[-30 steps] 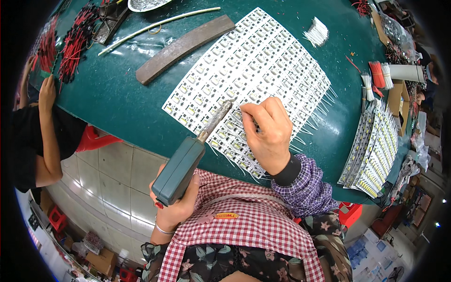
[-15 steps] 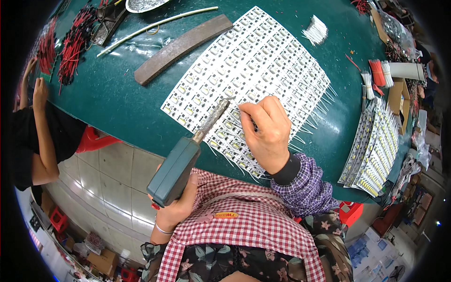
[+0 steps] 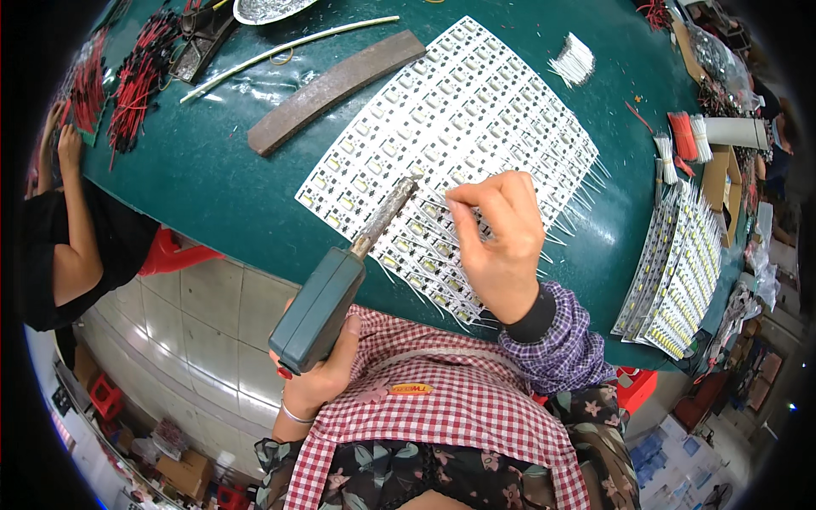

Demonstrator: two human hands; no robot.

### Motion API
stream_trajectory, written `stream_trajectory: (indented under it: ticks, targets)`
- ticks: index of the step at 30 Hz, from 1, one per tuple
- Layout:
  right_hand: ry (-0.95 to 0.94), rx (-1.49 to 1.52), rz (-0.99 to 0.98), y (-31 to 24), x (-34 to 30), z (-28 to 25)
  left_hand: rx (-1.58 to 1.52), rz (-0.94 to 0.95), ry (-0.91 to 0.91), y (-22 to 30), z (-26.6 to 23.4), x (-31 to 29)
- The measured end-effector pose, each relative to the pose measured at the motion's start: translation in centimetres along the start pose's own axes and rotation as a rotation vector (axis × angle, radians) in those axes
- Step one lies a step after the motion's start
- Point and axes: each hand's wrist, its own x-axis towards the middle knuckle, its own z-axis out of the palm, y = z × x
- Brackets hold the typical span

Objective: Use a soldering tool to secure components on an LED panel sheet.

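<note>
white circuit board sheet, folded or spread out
Spread out: the white circuit board sheet lies flat on the green table, its component side facing up, no fold visible.

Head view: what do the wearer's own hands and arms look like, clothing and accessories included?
Both hands are ungloved. The right hand has a purple-and-white plaid sleeve behind it, ending in a dark cuff. The left hand has a thin silvery bracelet at the wrist; dark floral fabric shows farther up that arm.
</note>
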Motion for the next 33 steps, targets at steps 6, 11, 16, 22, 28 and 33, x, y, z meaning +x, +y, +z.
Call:
stream_trajectory:
  ticks: [6, 11, 16, 22, 28, 33]
  targets:
    - [-0.059, 0.009, 0.025, 1.0, 0.6, 0.3, 0.082, 0.096, -0.015, 0.1, 0.1, 0.3]
    - [-0.076, -0.003, 0.014, 1.6, 0.4, 0.7, 0.069, 0.180, -0.017, 0.2, 0.5, 1.2]
    - [-0.068, 0.001, 0.017, 1.6, 0.4, 0.8, 0.087, 0.164, -0.056, 0.3, 0.6, 1.4]
    - [-0.075, -0.013, 0.018, 1.8, 0.4, 0.7, 0.081, 0.152, -0.069, 0.4, 0.9, 1.5]
    - [-0.072, 0.003, -0.003, 1.9, 0.6, 0.8, 0.058, 0.054, -0.064, 0.4, 0.6, 0.8]
    - [-0.081, -0.006, 0.012, 1.9, 0.5, 0.8, 0.019, 0.046, 0.017, -0.4, 0.5, -0.3]
